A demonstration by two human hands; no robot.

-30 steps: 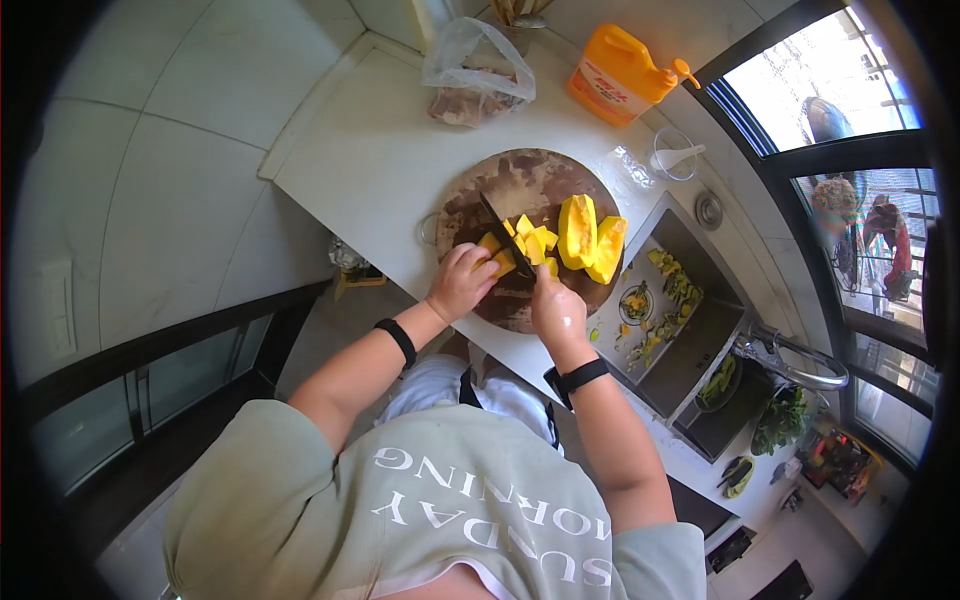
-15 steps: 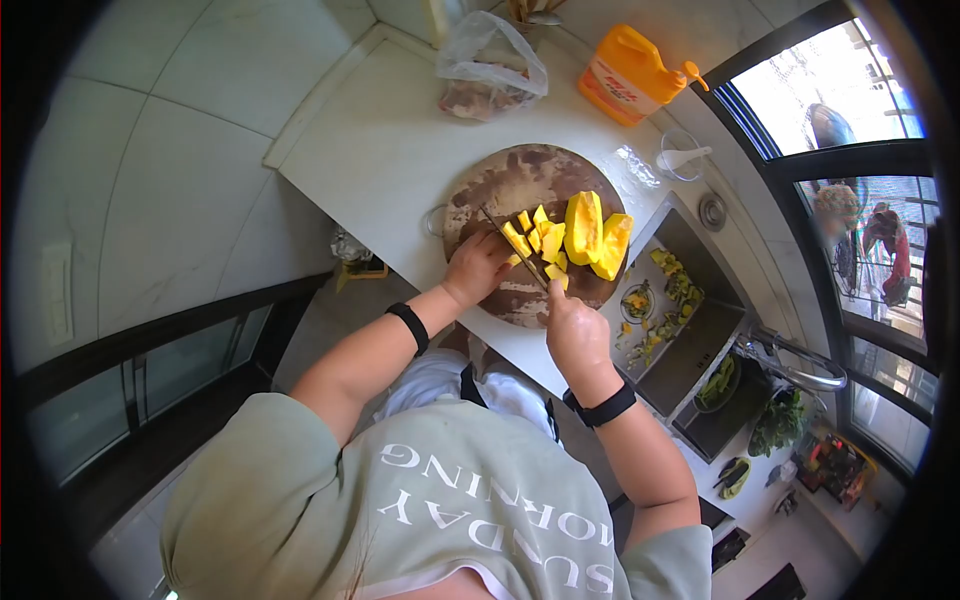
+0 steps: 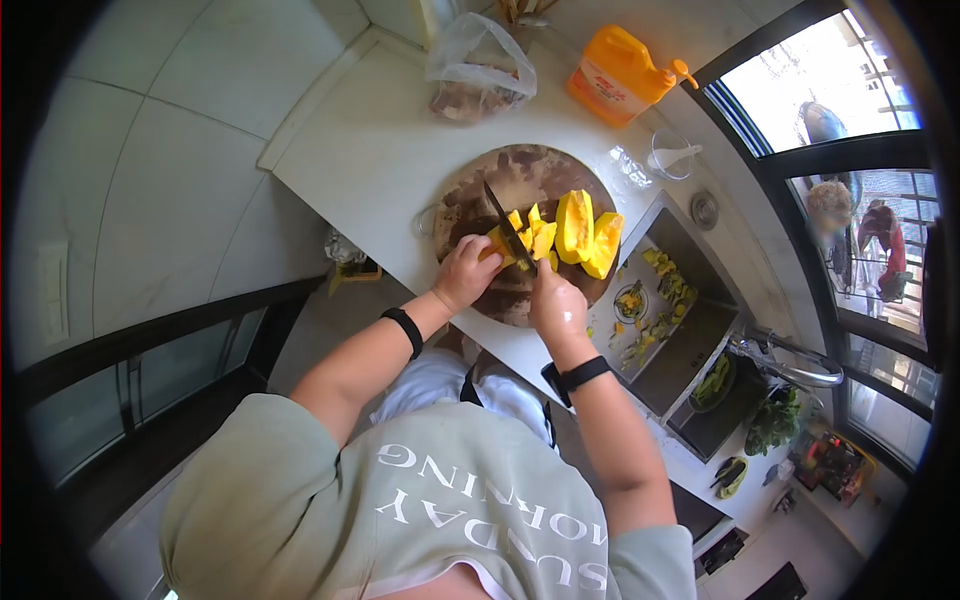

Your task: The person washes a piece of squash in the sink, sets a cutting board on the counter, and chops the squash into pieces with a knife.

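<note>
My right hand is closed round the handle of a kitchen knife, its dark blade slanting up and left over the round wooden cutting board. Against the left side of the blade, the bent fingers of my left hand grip a piece of yellow pumpkin, partly hidden by them. Several cut pumpkin chunks lie just right of the blade. Beyond them, two larger pumpkin wedges rest side by side on the board.
A plastic bag with something reddish inside and an orange jug stand at the back. Right of the board is a sink with peelings in it, a faucet and leafy greens. A clear bowl with a white spoon sits behind it.
The knife has tilted so that more of its blade face shows, and my right hand has shifted slightly left and up. My left hand has moved a little left, fingers more bent round the pumpkin.
</note>
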